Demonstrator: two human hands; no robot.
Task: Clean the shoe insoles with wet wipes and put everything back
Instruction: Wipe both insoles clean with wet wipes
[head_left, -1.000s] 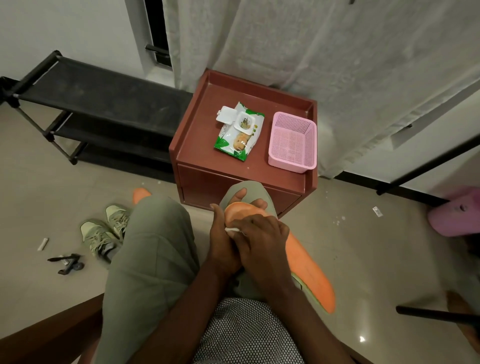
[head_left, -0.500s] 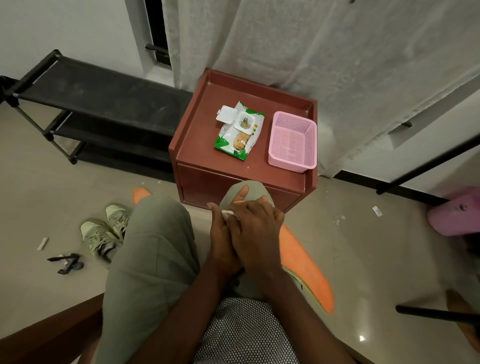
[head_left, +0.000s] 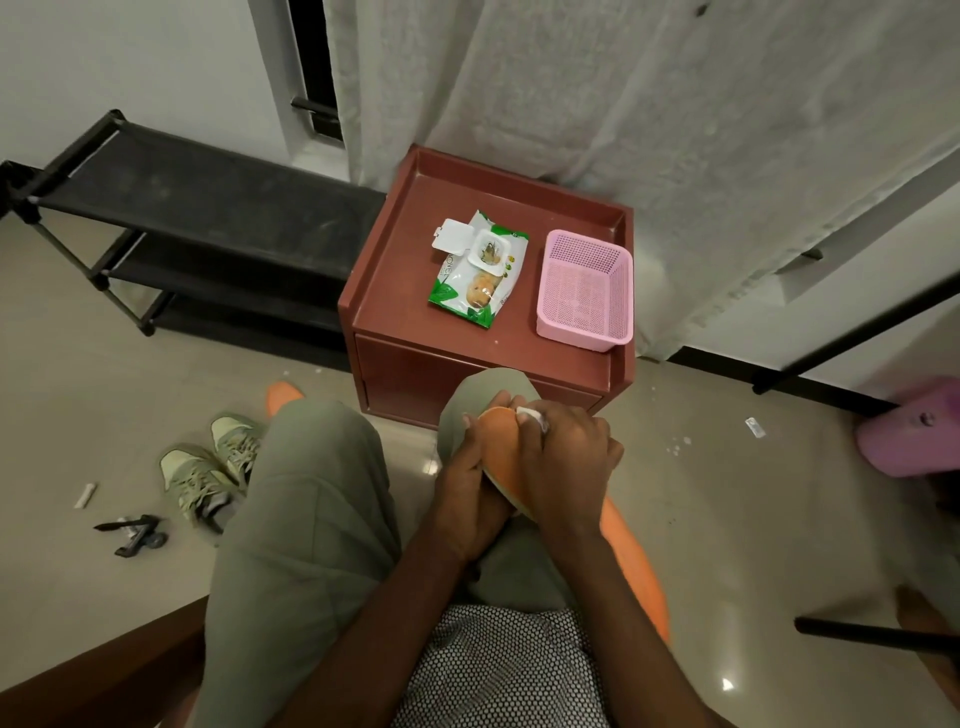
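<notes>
Over the right knee, both hands work on an orange insole (head_left: 501, 441) that slants from the kneecap down past the thigh, its far end showing below the right forearm. The left hand (head_left: 470, 480) curls round the insole's left edge from beneath, thumb up by the toe end. The right hand (head_left: 563, 457) lies on top with fingers bent, pinching a white wet wipe (head_left: 532, 417) against the insole's upper rim — only a small corner of the wipe shows.

Just beyond the knees stands a brown side table (head_left: 415, 291) with a raised lip on three sides; its near edge has no lip. On it a wipes pack (head_left: 475, 275) lies with the flap open, and a pink basket (head_left: 584, 291) sits beside it at the right edge, apart from the pack.

On the floor to the left, a pair of green shoes (head_left: 210, 467) lie near the left leg, and a second orange insole (head_left: 283, 397) pokes out behind that knee — bare tile lies between the shoes and a black shoe rack (head_left: 197, 218) along the wall.
</notes>
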